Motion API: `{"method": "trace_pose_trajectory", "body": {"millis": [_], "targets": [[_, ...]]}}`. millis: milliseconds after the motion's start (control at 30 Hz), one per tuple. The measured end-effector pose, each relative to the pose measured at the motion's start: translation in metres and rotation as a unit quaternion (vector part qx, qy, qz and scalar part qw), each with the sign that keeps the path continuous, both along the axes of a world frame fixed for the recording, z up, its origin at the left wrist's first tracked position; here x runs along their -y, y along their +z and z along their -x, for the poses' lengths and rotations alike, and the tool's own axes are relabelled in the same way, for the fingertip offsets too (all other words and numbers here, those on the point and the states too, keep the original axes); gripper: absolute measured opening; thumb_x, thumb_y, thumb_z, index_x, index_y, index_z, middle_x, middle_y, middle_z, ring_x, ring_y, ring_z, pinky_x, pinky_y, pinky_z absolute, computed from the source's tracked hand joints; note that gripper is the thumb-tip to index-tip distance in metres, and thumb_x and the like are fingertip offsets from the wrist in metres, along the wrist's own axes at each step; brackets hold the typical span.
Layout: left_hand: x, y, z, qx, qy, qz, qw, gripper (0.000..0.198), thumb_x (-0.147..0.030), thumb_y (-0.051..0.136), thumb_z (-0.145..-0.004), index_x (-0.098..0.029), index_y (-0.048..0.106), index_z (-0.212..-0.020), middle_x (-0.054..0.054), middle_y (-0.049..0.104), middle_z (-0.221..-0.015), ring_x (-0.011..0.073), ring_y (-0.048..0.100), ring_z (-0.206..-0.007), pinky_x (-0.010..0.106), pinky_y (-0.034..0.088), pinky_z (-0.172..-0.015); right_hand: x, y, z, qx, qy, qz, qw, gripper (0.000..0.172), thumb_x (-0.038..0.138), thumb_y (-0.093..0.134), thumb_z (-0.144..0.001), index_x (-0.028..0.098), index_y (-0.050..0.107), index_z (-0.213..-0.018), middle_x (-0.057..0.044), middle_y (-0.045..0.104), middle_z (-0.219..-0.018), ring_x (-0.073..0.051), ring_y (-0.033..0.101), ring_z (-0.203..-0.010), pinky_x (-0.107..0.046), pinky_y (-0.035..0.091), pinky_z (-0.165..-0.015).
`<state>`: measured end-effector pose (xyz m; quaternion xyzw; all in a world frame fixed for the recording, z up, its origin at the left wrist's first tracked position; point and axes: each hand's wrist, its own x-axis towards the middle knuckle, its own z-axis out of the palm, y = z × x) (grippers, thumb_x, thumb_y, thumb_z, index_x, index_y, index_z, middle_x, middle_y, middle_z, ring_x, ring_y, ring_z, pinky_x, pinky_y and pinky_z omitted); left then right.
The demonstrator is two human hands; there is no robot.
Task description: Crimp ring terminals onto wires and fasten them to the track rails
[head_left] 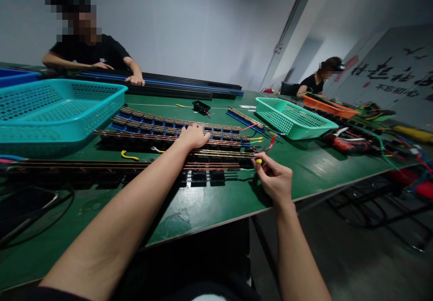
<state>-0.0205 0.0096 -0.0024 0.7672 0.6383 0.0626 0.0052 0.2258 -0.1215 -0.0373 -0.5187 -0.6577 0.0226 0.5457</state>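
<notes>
My left hand (193, 136) lies flat on a long strip assembly with copper rails (142, 163) that runs across the green table (203, 206). My right hand (274, 177) pinches the yellow-tipped wire end (259, 161) at the strip's right end, where red, yellow and green wires (267, 145) fan out. Behind it lie more strips on blue bases (158, 123). A row of black socket blocks (199, 177) sits under the near strip.
A teal basket (50, 111) stands at left, a green basket (292, 118) at right with an orange tray (329, 107) and tangled cables beyond. One person sits across the table over long black rails (182, 87); another sits at the far right. The table edge is near my right wrist.
</notes>
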Motion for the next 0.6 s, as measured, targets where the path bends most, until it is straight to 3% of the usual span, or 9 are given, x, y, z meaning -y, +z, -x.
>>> {"method": "trace_pose_trajectory", "body": {"millis": [167,333,600], "targets": [[0.000,0.000,-0.001,-0.006,0.003,-0.005,1.000,0.064,-0.053,0.021,-0.088,-0.012,0.051,-0.128,0.018,0.047,-0.135,0.0321,0.047,-0.119,0.047,0.036,-0.097,0.002,0.005,0.002,-0.050,-0.010,0.013,0.999,0.027,0.036,0.064,-0.078,0.019,0.066,-0.099,0.008,0.037,-0.053,-0.005,0.031,-0.047,-0.019,0.030,-0.047],[0.000,0.000,-0.001,-0.004,0.001,-0.004,1.000,0.065,-0.054,0.021,-0.087,-0.012,0.051,-0.128,0.018,0.047,-0.136,0.0323,0.047,-0.120,0.047,0.036,-0.097,-0.002,0.007,0.007,-0.173,-0.015,0.004,0.985,0.029,0.041,0.057,-0.083,0.020,0.057,-0.102,0.007,0.043,-0.059,-0.006,0.038,-0.047,-0.018,0.029,-0.044],[0.000,0.000,-0.001,-0.001,0.001,-0.008,1.000,0.066,-0.053,0.022,-0.087,-0.011,0.052,-0.127,0.020,0.047,-0.134,0.0335,0.047,-0.119,0.049,0.036,-0.096,-0.006,0.013,0.009,-0.310,-0.020,-0.062,0.948,0.034,0.049,0.049,-0.087,0.019,0.058,-0.100,0.011,0.031,-0.044,-0.005,0.026,-0.036,-0.017,0.022,-0.036]]}}
